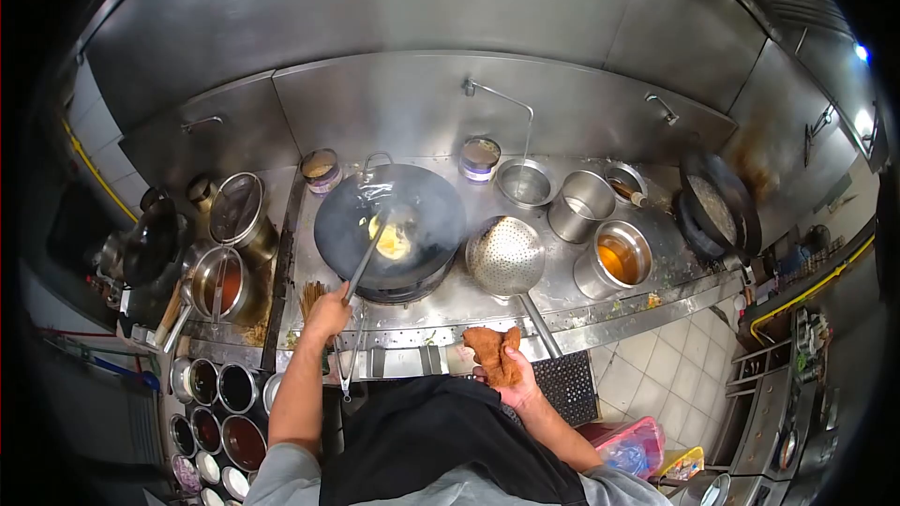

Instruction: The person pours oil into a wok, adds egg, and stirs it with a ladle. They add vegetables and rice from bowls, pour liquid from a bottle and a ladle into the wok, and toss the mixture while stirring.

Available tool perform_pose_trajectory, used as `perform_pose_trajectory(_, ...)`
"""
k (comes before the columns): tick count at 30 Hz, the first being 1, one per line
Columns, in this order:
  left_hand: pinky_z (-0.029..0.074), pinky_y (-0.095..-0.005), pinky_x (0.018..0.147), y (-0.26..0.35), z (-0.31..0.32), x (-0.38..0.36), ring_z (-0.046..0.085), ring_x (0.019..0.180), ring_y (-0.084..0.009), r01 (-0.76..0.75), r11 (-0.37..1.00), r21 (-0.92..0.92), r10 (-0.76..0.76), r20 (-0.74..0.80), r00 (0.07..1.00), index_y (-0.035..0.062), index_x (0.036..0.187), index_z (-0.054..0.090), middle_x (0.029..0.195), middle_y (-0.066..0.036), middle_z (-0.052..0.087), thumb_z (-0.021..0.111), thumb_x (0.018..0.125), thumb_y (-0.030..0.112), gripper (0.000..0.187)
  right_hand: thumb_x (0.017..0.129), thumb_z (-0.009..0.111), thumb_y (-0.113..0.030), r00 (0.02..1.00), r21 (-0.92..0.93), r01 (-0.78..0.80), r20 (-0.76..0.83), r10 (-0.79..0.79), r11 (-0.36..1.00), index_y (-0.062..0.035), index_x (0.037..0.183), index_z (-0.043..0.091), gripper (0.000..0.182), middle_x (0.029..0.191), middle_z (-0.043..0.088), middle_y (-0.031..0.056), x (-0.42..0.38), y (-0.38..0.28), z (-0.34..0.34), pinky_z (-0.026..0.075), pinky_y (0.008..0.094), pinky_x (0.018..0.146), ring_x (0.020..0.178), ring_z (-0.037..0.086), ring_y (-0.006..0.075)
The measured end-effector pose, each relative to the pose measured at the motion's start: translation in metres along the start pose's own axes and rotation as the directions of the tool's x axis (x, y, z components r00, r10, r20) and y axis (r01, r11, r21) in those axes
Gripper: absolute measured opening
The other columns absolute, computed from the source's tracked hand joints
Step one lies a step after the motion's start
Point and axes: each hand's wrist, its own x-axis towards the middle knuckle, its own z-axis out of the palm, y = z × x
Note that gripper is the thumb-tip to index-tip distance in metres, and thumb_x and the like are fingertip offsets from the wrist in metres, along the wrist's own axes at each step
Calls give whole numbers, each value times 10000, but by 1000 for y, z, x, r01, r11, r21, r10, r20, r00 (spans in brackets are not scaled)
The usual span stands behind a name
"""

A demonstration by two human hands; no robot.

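Observation:
My left hand (328, 313) is wrapped round the handle of a long cooking utensil (364, 265), whose far end reaches into a black wok (431, 215). Yellow food (394, 242) lies in the wok, with some steam above it. Near the front edge of the stove, my right hand (517, 384) grips a crumpled orange-brown cloth (493, 354). A perforated metal strainer (505, 256) rests right of the wok, its handle pointing toward the front edge.
A pot of amber liquid (619, 260), an empty-looking steel pot (579, 208) and a second wok (717, 204) stand right. Left are a pot of reddish liquid (217, 286) and several sauce containers (238, 388). A water tap (502, 94) extends from the back wall.

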Motion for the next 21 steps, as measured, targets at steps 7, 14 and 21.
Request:
perform_pose_trajectory(7,495,-451,838,-10,4,-33,634,930,-431,-46,999,1,46,-5,999,11,1343,494,966,-277,655,583,810,102,548,856,609,-384,994,-27,94,-61,-95,995,-25,1327,439,617,1134,591,180,-12,-4,37,540,412,756,776,589,271)
perform_pose_trajectory(14,506,-437,763,14,3,-34,654,854,-392,-22,998,53,29,-142,989,-12,1313,507,892,-238,663,614,802,108,536,869,595,-403,994,-96,11,106,-1,995,-31,1295,458,582,1005,613,140,2,-13,5,452,308,516,671,589,216)
perform_pose_trajectory(21,502,-396,725,12,11,-11,653,770,-356,26,986,-164,-29,-20,999,24,1358,482,832,-210,655,608,808,107,570,855,619,-421,991,-212,54,-106,-78,976,-38,1254,505,565,1012,631,119,2,-12,-1,524,348,742,823,624,238)
